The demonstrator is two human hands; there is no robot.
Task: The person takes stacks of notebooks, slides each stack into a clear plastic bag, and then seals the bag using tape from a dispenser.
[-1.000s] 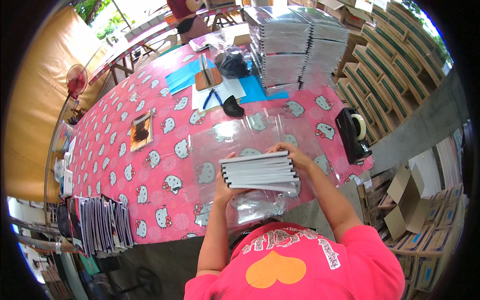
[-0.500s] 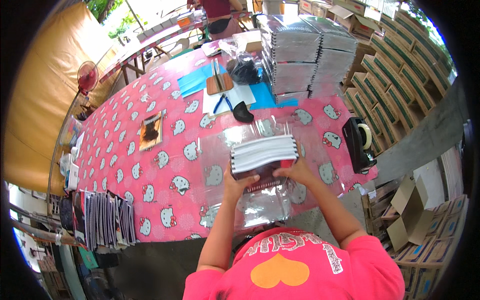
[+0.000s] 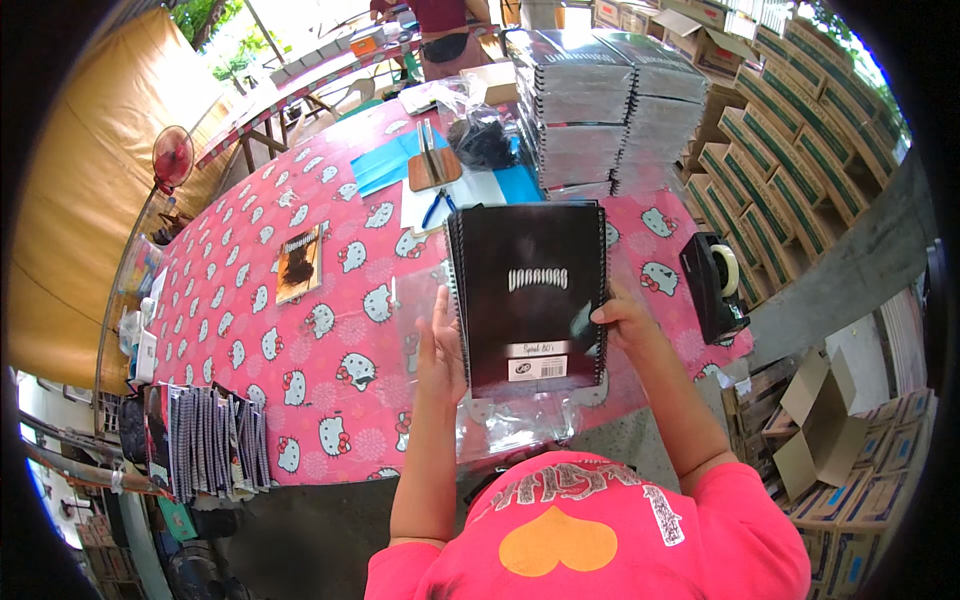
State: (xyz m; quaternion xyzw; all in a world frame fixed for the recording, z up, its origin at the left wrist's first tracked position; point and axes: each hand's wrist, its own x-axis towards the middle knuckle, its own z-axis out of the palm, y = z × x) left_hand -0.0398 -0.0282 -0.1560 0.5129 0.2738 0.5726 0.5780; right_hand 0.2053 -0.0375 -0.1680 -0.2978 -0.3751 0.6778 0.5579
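A stack of black-covered spiral notebooks (image 3: 530,310) is in front of me, the top cover facing up with a pale label near its lower edge. My right hand (image 3: 628,318) grips the right edge, thumb over the cover. Along the left edge, my left hand (image 3: 440,345) has its fingers stretched out, the palm side against the notebooks. Clear plastic wrap (image 3: 515,425) lies under and around the stack. Just beyond are blue-handled pliers (image 3: 438,208) on white paper and a wooden block (image 3: 434,170) with metal strips.
Tall wrapped notebook stacks (image 3: 615,110) stand at the far right. A black tape dispenser (image 3: 712,290) sits at the right edge. One notebook (image 3: 300,263) lies left on the pink tablecloth (image 3: 330,370); a notebook row (image 3: 215,440) lines the near-left corner. Cartons (image 3: 790,180) rise at right. A person (image 3: 440,35) stands beyond.
The notebooks have turned from showing their white page edges to showing the black cover. My left hand has loosened and its fingers have straightened; my right hand has moved up along the right edge.
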